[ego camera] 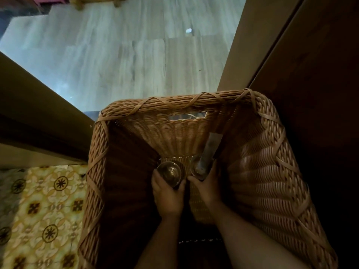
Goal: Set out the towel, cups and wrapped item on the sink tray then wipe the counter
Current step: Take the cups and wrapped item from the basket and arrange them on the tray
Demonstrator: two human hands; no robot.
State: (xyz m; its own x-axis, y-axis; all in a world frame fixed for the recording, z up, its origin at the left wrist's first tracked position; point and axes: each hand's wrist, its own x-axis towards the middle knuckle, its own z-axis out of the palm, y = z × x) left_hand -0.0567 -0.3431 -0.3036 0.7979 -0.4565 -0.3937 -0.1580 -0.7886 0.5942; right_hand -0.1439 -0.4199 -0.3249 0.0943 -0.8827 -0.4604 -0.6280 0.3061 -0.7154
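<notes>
Both hands reach down into a deep, rectangular, tan woven wicker basket (272, 171) seen from above. The left hand (168, 197) curls its fingers around a clear, round glass cup (169, 172) standing upright near the basket's floor, thumb on one side of the rim and fingers on the other. The right hand (208, 186) grips a second clear glass cup (196, 166) just beside the first; its fingers wrap round the cup's right side. A long, flat item in a pale wrapper (210, 150) stands tilted inside this second cup, its upper end leaning toward the basket's far wall. Whether the right hand's fingers also touch the wrapped item cannot be told in the dim light. The two cups sit close together, nearly touching, at the far end of the basket's woven bottom.

The far wall of the basket has a slot-shaped handle opening (187, 117) through which light shows. Beyond the basket lies a grey wood-plank floor (116, 55) with a small white scrap (188, 30) on it. To the left is yellow patterned tile flooring (42, 210) with dark floral motifs. Dark wooden panels (310, 55) rise on the right.
</notes>
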